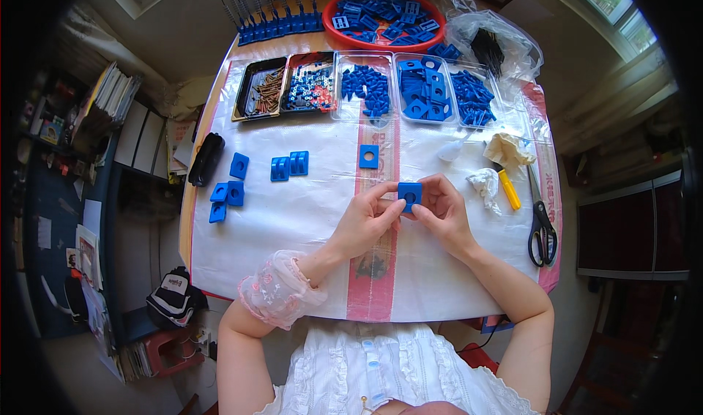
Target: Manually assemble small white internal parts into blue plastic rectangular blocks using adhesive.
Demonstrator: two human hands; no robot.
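Both my hands hold one blue square plastic piece with a round hole just right of the table's middle. My left hand pinches it from the left, and my right hand grips it from the right, thumbs at its lower edge. A similar blue square piece with a hole lies flat a little beyond my left hand. Farther left, two ribbed blue pieces lie side by side. Several more blue square pieces are grouped near the left edge.
Trays of screws, nuts and blue parts line the back. Behind them stand a red basin and a row of blue pieces with rods. Black scissors, a yellow-handled tool and crumpled tissue lie right.
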